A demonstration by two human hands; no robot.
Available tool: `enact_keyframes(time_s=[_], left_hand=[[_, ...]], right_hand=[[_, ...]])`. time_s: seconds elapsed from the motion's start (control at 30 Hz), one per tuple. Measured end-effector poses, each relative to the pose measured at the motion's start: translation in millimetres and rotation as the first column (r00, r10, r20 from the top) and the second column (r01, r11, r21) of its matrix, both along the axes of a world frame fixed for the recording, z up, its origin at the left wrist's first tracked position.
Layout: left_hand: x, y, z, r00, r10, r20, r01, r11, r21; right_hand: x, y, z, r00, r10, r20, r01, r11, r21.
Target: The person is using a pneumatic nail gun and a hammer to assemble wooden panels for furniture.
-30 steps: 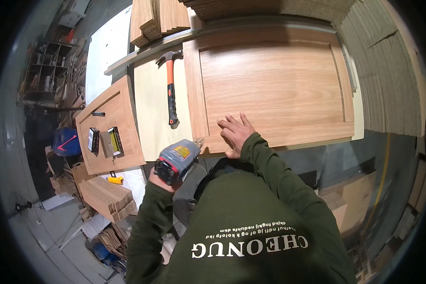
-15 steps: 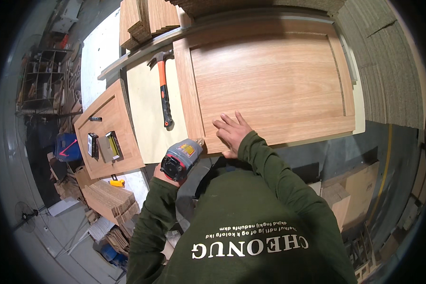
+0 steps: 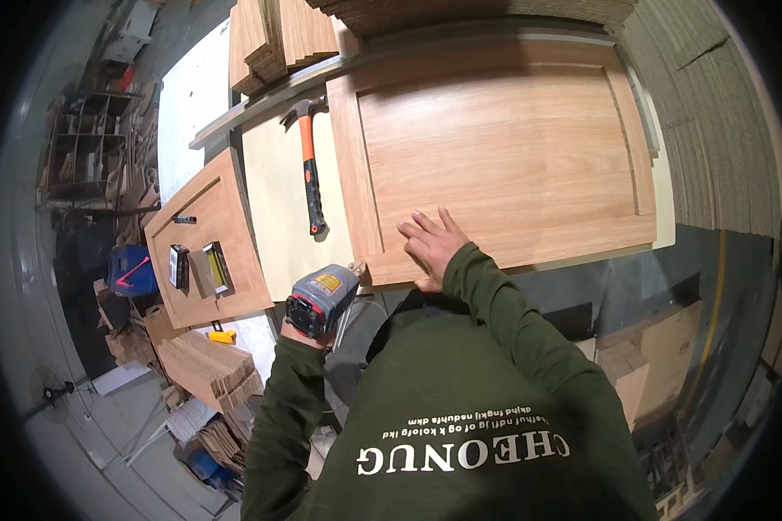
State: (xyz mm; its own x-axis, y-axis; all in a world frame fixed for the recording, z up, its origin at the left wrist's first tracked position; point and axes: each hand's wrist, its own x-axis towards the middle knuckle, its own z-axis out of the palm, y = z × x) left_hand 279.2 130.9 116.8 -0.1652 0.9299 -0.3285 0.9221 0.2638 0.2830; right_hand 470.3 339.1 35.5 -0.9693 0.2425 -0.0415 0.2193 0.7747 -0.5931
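Note:
My left hand (image 3: 304,337) is wrapped round a grey, red and black nail gun (image 3: 323,300), which hides most of the fingers. The gun's nose is at the near left corner of a framed wooden cabinet door (image 3: 495,148); whether it touches the edge I cannot tell. My right hand (image 3: 436,250) lies with fingers spread on the door's near rail, holding nothing. To the left of the door, a claw hammer (image 3: 309,169) with an orange and black handle rests on a pale board (image 3: 265,165).
A smaller framed door (image 3: 169,278) on the left carries small boxes (image 3: 178,267). Beside it lies a yellow-handled tool (image 3: 222,336). A long wooden strip (image 3: 278,89) runs along the far side, with stacked boards (image 3: 300,35) behind. More stacked panels (image 3: 712,130) stand at the right.
The nail gun has shifted slightly left and nearer me, its nose moving from over the door's corner to beside its edge. My right hand stays on the rail. The whole view has shifted a little.

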Motion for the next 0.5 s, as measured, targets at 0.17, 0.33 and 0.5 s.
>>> enact_keyframes(time_s=[0.17, 0.33, 0.5], left_hand=[[-3.2, -2.3, -1.3, 0.959, 0.216, 0.184, -0.214, 0.976, -0.035], [-7.5, 3.1, -8.4, 0.998, 0.056, 0.013, -0.056, 0.998, 0.035], [-5.1, -26.9, -20.0, 0.835, 0.472, 0.285, -0.434, 0.881, -0.187]], right_hand=[[-1.6, -0.2, -0.7, 0.999, 0.0, -0.032, -0.001, 1.0, -0.024], [0.3, 0.0, 1.0, 1.0, -0.003, -0.02, 0.003, 1.0, 0.01], [-1.1, -0.7, 0.7, 1.0, 0.012, 0.017, -0.012, 1.0, -0.005]])
